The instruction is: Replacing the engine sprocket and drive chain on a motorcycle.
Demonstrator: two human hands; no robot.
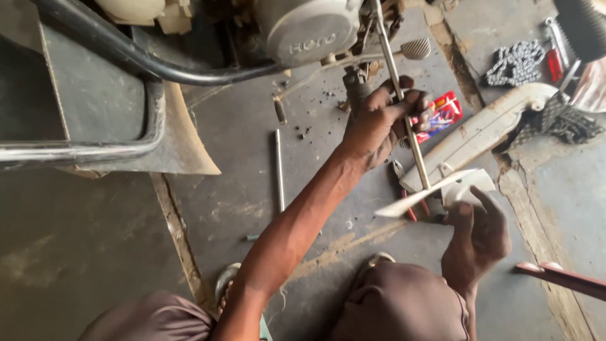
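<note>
Grease darkens both hands. The left hand [379, 123] is closed around a long, thin steel rod [404, 107] that slants from the motorcycle engine's rounded grey side cover [309, 28] down toward the floor. The right hand [476, 237] pinches a pale, flat, pointed strip [420, 196] of worn material, thumb and fingers closed on its right end, and the rod's lower end meets that strip.

Just behind the left hand's fingers lies a small flat packet [442, 112], glossy red with white and blue patches, on the concrete floor [240, 126]. Beside it, a long cream-coloured chain guard [486, 129], scuffed and rust-stained, runs diagonally. At the upper right sits a heaped drive chain [514, 63] of dull metal links, near a red-handled tool [554, 63]. A second slim metal rod [278, 170] lies alone on the floor to the left of the forearm, with dark grit scattered above it. Red-handled pliers [404, 183] lie partly hidden under the strip.
</note>
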